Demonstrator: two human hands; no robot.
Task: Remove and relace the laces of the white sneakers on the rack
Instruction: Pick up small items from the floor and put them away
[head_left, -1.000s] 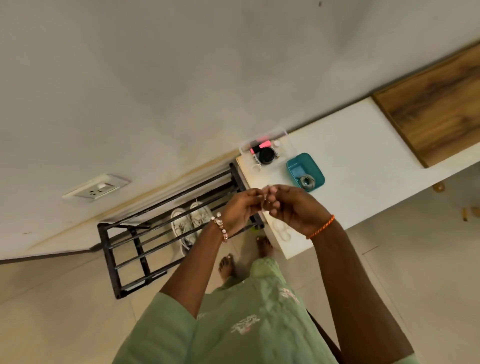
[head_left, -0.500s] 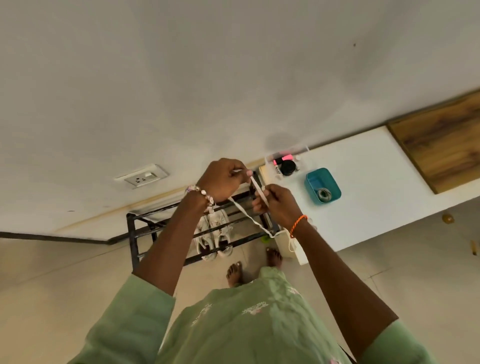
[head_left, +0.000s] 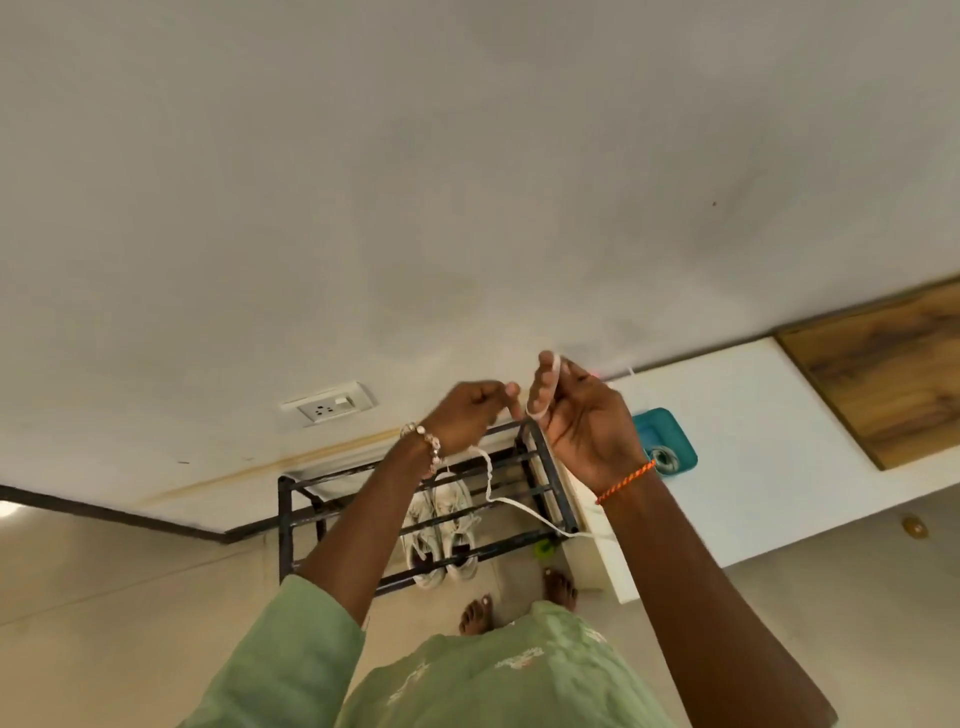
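both hands have risen: left hand (head_left: 475, 415) pinches the lace (head_left: 511, 501), right hand (head_left: 582, 415) winds it around fingers; sneakers (head_left: 441, 525) await relacing.

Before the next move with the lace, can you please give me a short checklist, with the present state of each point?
1. White lace held by both hands: ok. The right hand has it wound around its fingers; the left hand pinches it.
2. Loose part hangs free: cannot tell. It runs down in front of the black rack; contact is unclear.
3. Far end of the lace in view: not ok. It goes behind the right forearm.
4. White sneakers on the rack, side by side: ok.
5. Sneakers already without laces: cannot tell, too small.
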